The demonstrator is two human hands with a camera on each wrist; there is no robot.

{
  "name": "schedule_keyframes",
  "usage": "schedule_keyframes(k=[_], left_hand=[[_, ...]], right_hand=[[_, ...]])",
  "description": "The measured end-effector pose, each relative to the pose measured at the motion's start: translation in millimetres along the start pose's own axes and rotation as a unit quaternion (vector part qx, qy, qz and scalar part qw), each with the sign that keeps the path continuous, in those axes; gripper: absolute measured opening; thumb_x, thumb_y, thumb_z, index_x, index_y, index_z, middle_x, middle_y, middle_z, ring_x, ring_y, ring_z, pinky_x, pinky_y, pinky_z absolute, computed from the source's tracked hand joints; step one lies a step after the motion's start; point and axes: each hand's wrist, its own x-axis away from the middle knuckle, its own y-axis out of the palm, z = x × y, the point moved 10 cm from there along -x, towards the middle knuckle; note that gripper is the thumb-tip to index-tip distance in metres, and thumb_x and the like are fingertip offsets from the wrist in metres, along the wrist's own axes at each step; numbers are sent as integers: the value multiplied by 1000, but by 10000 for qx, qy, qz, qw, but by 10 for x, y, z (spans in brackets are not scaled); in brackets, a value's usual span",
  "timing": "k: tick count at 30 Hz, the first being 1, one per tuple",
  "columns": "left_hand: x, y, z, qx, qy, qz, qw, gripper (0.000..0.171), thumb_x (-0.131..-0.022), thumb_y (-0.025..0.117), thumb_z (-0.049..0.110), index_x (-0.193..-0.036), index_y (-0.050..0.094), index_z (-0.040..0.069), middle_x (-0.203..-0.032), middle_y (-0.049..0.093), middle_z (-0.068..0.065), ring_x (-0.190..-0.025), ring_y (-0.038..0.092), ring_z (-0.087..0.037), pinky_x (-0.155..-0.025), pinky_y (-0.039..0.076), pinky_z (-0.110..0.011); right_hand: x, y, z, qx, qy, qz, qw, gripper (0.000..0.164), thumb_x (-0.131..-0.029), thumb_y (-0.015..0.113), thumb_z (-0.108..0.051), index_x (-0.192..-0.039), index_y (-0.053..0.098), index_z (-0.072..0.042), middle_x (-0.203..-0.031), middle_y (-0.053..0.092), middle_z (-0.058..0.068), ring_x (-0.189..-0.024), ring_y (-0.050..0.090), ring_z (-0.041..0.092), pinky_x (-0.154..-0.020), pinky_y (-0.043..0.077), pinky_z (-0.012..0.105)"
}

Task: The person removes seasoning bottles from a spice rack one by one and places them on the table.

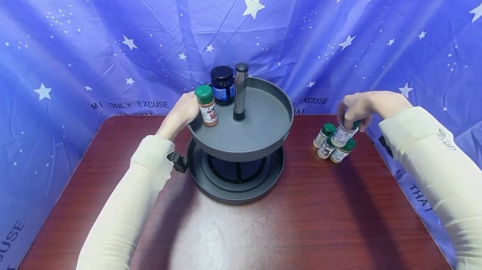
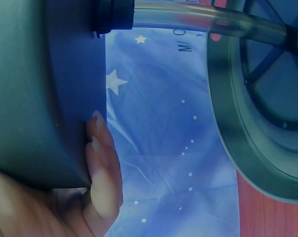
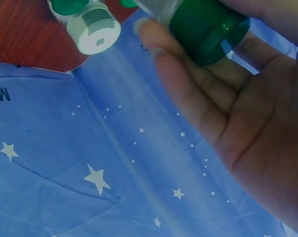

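Note:
With its fingers curled under the upper tray, my left hand (image 1: 185, 110) grips the left rim of a grey two-tier rotating rack (image 1: 241, 148); the left wrist view shows fingers (image 2: 103, 182) against the tray's underside. A green-capped spice jar (image 1: 207, 109) stands upright on the tray beside this hand, and a dark lidded jar (image 1: 223, 88) stands behind it. My right hand (image 1: 355, 106) holds another spice jar (image 1: 342, 136) near its green cap (image 3: 208, 29), tilted above the others. Several similar jars, including a front one (image 1: 326, 149), stand close together under it.
A metal post (image 1: 240, 94) with a black top rises from the middle of the upper tray. The rack's lower tray (image 1: 235, 196) rests on the reddish wooden table (image 1: 301, 219). A blue star-patterned cloth (image 1: 180, 19) hangs behind and at the sides.

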Motion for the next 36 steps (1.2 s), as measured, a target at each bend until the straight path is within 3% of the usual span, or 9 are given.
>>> schedule_keyframes(k=[6,10,19,26,32,36], left_hand=[[-9,9,-21,69,-32,1,10000,55,-107,21,38,-133,55,3,-148,49,-16,-141,43,-31,-115,37,-47],[-13,13,-31,71,-59,-7,10000,55,-107,21,38,-134,54,4,-148,49,-16,-141,43,-31,-114,37,-48],[-14,12,-28,29,-53,-7,10000,56,-106,21,39,-135,54,4,-147,50,-16,-140,44,-31,-114,38,-48],[-16,6,-25,23,-54,-10,10000,54,-106,23,38,-135,54,4,-148,49,-16,-141,42,-32,-116,36,-48],[-4,9,-24,111,-84,-19,9999,54,-106,23,38,-136,53,5,-147,50,-15,-139,44,-31,-113,39,-48],[7,12,-17,99,-78,-34,9999,54,-107,22,38,-140,51,6,-149,48,-15,-141,42,-31,-115,37,-48]], right_hand=[[-16,18,37,358,-88,184,9992,37,-73,67,-9,-106,63,6,-86,66,11,-69,58,16,-59,52,26],[-33,24,42,502,-196,323,9980,35,-73,69,-9,-104,64,6,-88,66,10,-78,60,20,-65,55,32],[-78,146,50,552,-223,251,9979,37,-73,69,-8,-105,64,8,-93,65,15,-81,62,22,-68,59,37],[-133,249,56,660,-121,328,9972,29,-72,72,-9,-98,66,3,-88,64,15,-68,63,20,-59,58,31],[-188,357,46,755,-126,241,9968,12,-75,73,-8,-84,67,-2,-81,63,12,-61,64,19,-56,59,30],[-205,392,53,737,-111,273,9968,13,-78,73,-9,-86,68,0,-79,64,13,-61,65,21,-54,59,31]])
